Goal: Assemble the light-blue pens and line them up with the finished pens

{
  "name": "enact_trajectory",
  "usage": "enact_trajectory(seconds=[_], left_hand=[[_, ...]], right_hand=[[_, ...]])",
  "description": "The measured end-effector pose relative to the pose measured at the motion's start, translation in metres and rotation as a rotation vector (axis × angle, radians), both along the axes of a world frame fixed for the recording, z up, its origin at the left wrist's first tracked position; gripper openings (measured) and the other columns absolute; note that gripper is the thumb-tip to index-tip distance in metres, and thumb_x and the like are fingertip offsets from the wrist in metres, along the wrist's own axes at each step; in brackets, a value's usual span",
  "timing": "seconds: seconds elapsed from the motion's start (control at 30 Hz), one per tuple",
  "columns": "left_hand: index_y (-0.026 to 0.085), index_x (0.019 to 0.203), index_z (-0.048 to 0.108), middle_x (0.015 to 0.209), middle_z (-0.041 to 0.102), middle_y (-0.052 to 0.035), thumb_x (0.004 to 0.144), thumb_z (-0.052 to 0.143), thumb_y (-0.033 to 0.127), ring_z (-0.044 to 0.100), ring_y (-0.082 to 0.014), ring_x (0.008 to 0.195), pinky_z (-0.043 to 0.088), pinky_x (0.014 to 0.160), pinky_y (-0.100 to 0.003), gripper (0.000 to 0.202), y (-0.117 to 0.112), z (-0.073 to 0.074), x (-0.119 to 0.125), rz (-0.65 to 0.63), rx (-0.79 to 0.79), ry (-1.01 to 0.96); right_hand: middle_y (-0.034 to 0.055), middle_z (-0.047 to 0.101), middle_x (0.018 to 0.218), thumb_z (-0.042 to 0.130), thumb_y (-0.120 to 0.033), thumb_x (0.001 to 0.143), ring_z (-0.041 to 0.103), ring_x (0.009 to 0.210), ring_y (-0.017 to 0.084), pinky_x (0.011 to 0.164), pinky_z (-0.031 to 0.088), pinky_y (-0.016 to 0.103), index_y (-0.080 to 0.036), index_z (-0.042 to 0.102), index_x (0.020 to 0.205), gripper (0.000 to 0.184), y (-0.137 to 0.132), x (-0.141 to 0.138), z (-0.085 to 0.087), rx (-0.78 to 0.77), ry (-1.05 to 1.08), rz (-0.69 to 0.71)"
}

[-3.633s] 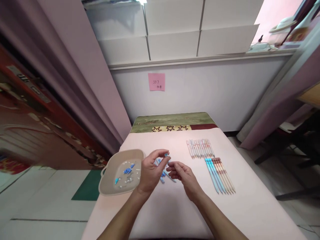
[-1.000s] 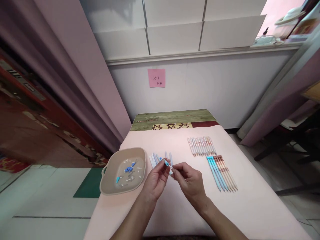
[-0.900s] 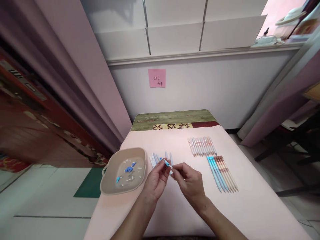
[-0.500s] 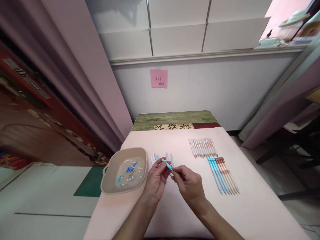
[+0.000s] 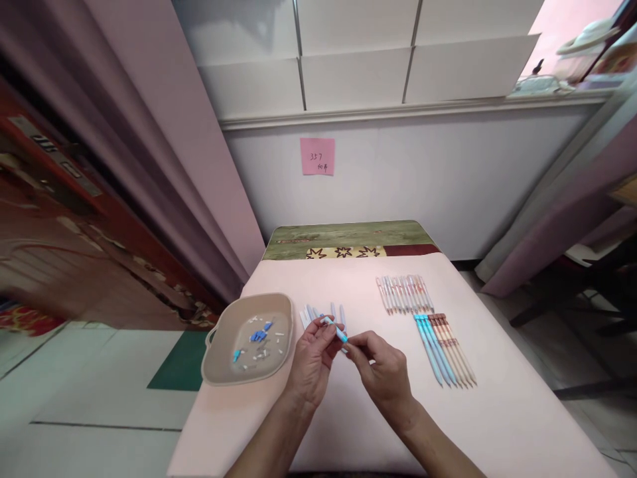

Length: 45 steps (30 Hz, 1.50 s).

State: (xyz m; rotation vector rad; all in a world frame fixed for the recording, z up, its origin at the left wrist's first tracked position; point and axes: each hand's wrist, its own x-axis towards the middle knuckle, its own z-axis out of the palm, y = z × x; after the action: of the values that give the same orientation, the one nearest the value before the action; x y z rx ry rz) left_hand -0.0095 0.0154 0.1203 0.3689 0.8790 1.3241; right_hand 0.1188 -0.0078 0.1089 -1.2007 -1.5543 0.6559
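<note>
One light-blue pen part (image 5: pixel 340 334) above table (image 5: pixel 358 431), three o'clock from tray (image 5: pixel 215 362); left hand (image 5: pixel 309 358) gripping its middle, right hand (image 5: pixel 382 366) pinching four-o'clock end. Probably light, stiff, slightly slippery; best held mid-length.

The left hand (image 5: pixel 312 362) holds what seems a pen barrel (image 5: pixel 335 330).

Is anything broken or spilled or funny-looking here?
Nothing looks spilled: the small parts are scattered, but inside the beige tub, and the blue and brown pens lie in a neat row. The red door frame at left looks odd: pale patches suggest chipped paint, though it's blurry.
</note>
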Motion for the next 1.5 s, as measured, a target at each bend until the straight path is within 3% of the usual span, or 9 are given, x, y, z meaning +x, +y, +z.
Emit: enact_trajectory(seconds=[0.3, 0.5, 0.6, 0.73, 0.87, 0.97, 1.13, 1.3, 1.5], left_hand=[[0.013, 0.085, 0.063, 0.081, 0.071, -0.0059, 0.068, 0.077, 0.014, 0.067, -0.0125, 0.072, 0.055, 0.069, -0.022, 0.022, -0.001, -0.013, 0.000, 0.054, -0.080, -0.029], [0.013, 0.088, 0.064, 0.077, 0.071, -0.0047, 0.068, 0.076, 0.012, 0.067, -0.0129, 0.066, 0.055, 0.061, -0.021, 0.023, 0.009, -0.029, -0.021, 0.178, -0.031, 0.055], [0.012, 0.081, 0.063, 0.074, 0.070, -0.0049, 0.077, 0.065, 0.004, 0.067, -0.0114, 0.064, 0.055, 0.058, -0.018, 0.008, 0.024, -0.022, -0.056, 0.297, -0.080, 0.027], [0.009, 0.073, 0.059, 0.068, 0.067, -0.0071, 0.087, 0.047, 0.000, 0.064, -0.0089, 0.057, 0.054, 0.052, -0.015, 0.020, 0.038, -0.009, -0.097, 0.374, -0.267, -0.073], [0.009, 0.075, 0.059, 0.070, 0.067, -0.0083, 0.084, 0.053, 0.001, 0.065, -0.0108, 0.059, 0.055, 0.054, -0.018, 0.013, 0.027, -0.008, -0.090, 0.350, -0.277, -0.072], [0.012, 0.082, 0.060, 0.075, 0.070, -0.0064, 0.076, 0.066, 0.007, 0.066, -0.0125, 0.063, 0.056, 0.060, -0.021, 0.009, 0.010, -0.009, -0.063, 0.255, -0.094, 0.087], [0.017, 0.092, 0.064, 0.082, 0.070, -0.0031, 0.073, 0.073, 0.024, 0.066, -0.0162, 0.075, 0.053, 0.070, -0.026, 0.023, -0.011, -0.006, -0.035, 0.054, 0.291, 0.670], [0.020, 0.094, 0.068, 0.086, 0.069, -0.0033, 0.081, 0.064, 0.023, 0.065, -0.0181, 0.082, 0.052, 0.076, -0.030, 0.014, -0.020, -0.004, -0.029, 0.038, 0.655, 1.253], [0.021, 0.099, 0.065, 0.089, 0.070, -0.0044, 0.084, 0.060, 0.015, 0.064, -0.0183, 0.085, 0.051, 0.078, -0.032, 0.016, -0.021, -0.008, -0.027, 0.089, 0.908, 1.467]], right_hand=[[0.0040, 0.069, 0.074, 0.058, -0.026, 0.086, 0.065, 0.063, 0.016, 0.061, 0.051, 0.026, -0.023, 0.065, 0.083, 0.008, -0.008, 0.005, -0.005, 0.073, -0.024, -0.043], [0.0015, 0.067, 0.064, 0.060, -0.033, 0.084, 0.065, 0.057, 0.016, 0.047, 0.047, 0.022, -0.022, 0.058, 0.079, 0.013, -0.003, 0.009, -0.003, -0.133, 0.108, -0.105], [0.0010, 0.066, 0.062, 0.062, -0.035, 0.083, 0.066, 0.057, 0.016, 0.047, 0.044, 0.021, -0.021, 0.057, 0.077, 0.016, -0.002, 0.008, -0.004, -0.211, 0.144, -0.084], [0.0012, 0.066, 0.063, 0.063, -0.036, 0.082, 0.066, 0.059, 0.017, 0.050, 0.045, 0.022, -0.021, 0.057, 0.076, 0.018, -0.004, 0.002, -0.006, -0.253, 0.187, -0.039], [0.0008, 0.064, 0.063, 0.063, -0.039, 0.082, 0.066, 0.059, 0.017, 0.054, 0.049, 0.024, -0.020, 0.057, 0.076, 0.021, -0.005, -0.006, -0.003, -0.309, 0.305, 0.015], [0.0007, 0.064, 0.064, 0.065, -0.040, 0.081, 0.065, 0.058, 0.016, 0.056, 0.052, 0.025, -0.019, 0.058, 0.080, 0.023, -0.004, -0.009, 0.002, -0.354, 0.440, 0.050], [0.0001, 0.065, 0.064, 0.067, -0.036, 0.081, 0.066, 0.059, 0.016, 0.058, 0.054, 0.026, -0.018, 0.060, 0.084, 0.019, -0.002, -0.005, 0.014, -0.307, 0.497, 0.051], [0.0021, 0.068, 0.073, 0.062, -0.026, 0.084, 0.067, 0.063, 0.015, 0.058, 0.054, 0.024, -0.019, 0.062, 0.086, 0.007, -0.002, -0.003, 0.023, -0.073, 0.214, 0.010], [0.0019, 0.066, 0.075, 0.054, -0.015, 0.085, 0.063, 0.063, 0.013, 0.060, 0.052, 0.022, -0.020, 0.062, 0.086, 0.010, -0.003, -0.003, 0.023, 0.157, -0.051, -0.002]])
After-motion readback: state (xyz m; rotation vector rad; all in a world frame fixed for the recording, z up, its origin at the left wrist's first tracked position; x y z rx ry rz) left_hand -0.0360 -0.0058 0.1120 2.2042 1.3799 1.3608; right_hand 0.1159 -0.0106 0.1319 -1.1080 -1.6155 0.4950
